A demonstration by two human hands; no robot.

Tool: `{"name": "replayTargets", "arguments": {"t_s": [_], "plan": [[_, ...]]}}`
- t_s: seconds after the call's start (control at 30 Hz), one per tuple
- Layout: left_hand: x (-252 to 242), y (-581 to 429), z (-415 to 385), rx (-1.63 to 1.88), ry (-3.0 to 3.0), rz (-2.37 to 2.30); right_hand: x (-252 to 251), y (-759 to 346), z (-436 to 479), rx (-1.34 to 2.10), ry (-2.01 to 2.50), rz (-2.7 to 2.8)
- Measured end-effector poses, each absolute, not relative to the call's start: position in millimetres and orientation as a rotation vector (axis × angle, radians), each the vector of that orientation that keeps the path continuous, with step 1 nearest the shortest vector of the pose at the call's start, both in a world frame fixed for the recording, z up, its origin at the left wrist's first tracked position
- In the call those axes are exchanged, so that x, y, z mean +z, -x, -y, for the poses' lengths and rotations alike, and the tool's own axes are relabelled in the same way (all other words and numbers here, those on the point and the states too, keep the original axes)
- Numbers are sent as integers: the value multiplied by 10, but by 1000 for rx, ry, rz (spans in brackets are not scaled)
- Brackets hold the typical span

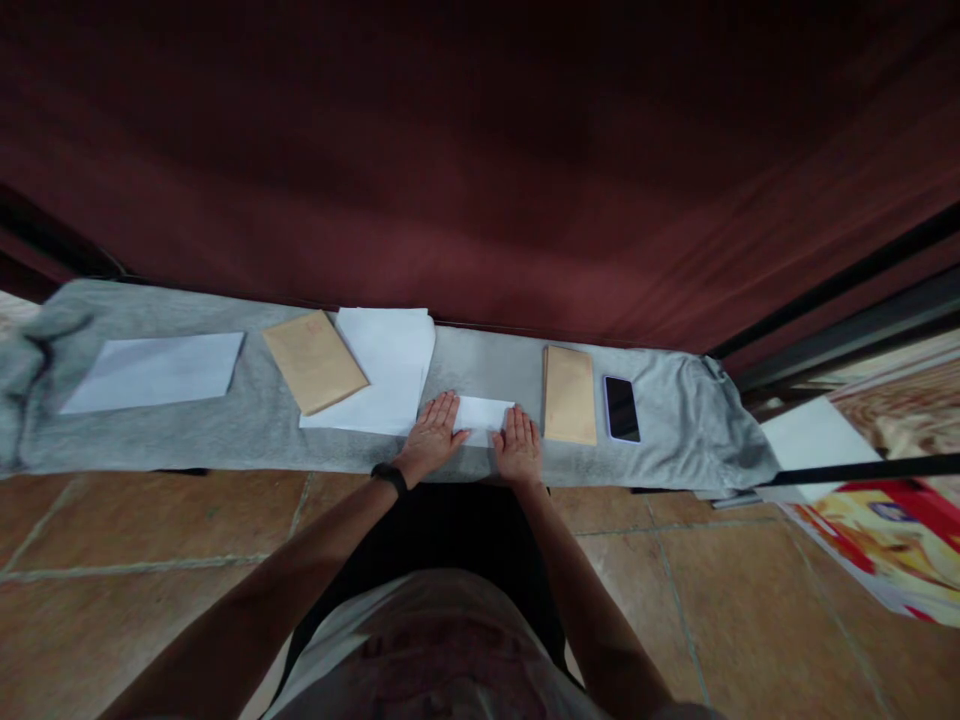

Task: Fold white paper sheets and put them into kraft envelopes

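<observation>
Left hand [433,434] and right hand [519,449] partly hide the paper [485,412] (both ends).

Nothing legible. Printed package [889,555], lower right: bluish mark, too blurred. Shirt [435,650], bottom centre: dark print, unreadable.

The head camera looked forward and steeply down over the person's shirt [442,660], left hand [433,436] and right hand [520,450] near mid-view. Its distance took in most of the worktop [487,355], red backdrop [480,200] and tiled floor [720,590].
</observation>
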State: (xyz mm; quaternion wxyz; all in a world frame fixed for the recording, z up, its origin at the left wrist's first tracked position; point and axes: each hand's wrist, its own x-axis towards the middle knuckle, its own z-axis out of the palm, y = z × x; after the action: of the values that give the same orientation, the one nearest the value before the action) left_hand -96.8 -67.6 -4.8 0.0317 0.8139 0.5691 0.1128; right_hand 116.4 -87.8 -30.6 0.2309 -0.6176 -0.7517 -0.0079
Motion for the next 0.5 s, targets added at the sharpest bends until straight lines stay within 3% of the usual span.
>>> {"name": "replayTargets", "arguments": {"t_s": [0.23,0.5], "plan": [[-34,883,911,302,-2649,-1561,-329,-1246,994,-14,1651,2026],[91,618,841,50,-2610,-1551,-316,-1384,989,254,1542,1921]]}}
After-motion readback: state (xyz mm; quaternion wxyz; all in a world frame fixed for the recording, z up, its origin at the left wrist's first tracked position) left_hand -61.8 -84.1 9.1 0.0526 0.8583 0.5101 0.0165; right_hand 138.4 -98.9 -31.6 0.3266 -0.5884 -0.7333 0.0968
